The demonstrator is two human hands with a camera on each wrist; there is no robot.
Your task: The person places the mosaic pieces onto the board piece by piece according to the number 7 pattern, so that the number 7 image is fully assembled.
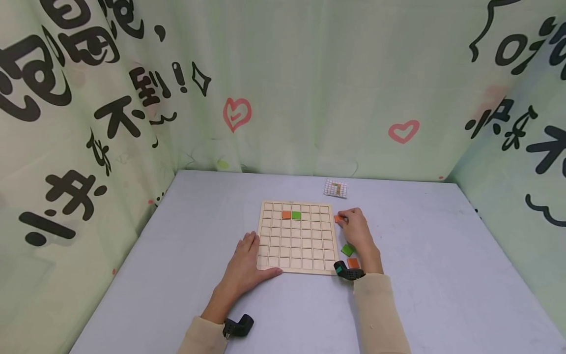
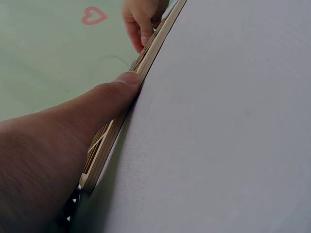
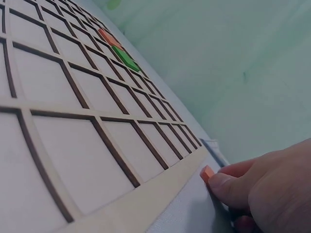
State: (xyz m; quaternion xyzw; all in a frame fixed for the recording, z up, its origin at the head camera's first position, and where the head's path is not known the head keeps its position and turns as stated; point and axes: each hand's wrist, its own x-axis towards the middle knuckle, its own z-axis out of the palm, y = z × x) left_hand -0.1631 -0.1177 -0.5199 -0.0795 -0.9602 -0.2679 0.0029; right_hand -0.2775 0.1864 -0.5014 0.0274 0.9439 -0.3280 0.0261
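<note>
A wooden grid board (image 1: 300, 243) lies flat on the table, with an orange tile (image 1: 286, 215) and a green tile (image 1: 296, 215) side by side in its second row from the back. My left hand (image 1: 245, 263) rests at the board's front left corner, fingers along the left side and thumb against the front edge. Just off the board's right edge, my right hand (image 1: 357, 231) pinches another orange tile (image 3: 206, 174) between thumb and forefinger. Under the right wrist lie a loose green tile (image 1: 347, 250) and a loose orange tile (image 1: 353, 263).
Behind the board, a small card (image 1: 335, 189) printed with a coloured grid lies on the white table (image 1: 424, 255). Pale green curtains (image 1: 309, 88) with black lettering and red hearts hang around the back and sides. Each wrist wears a black band.
</note>
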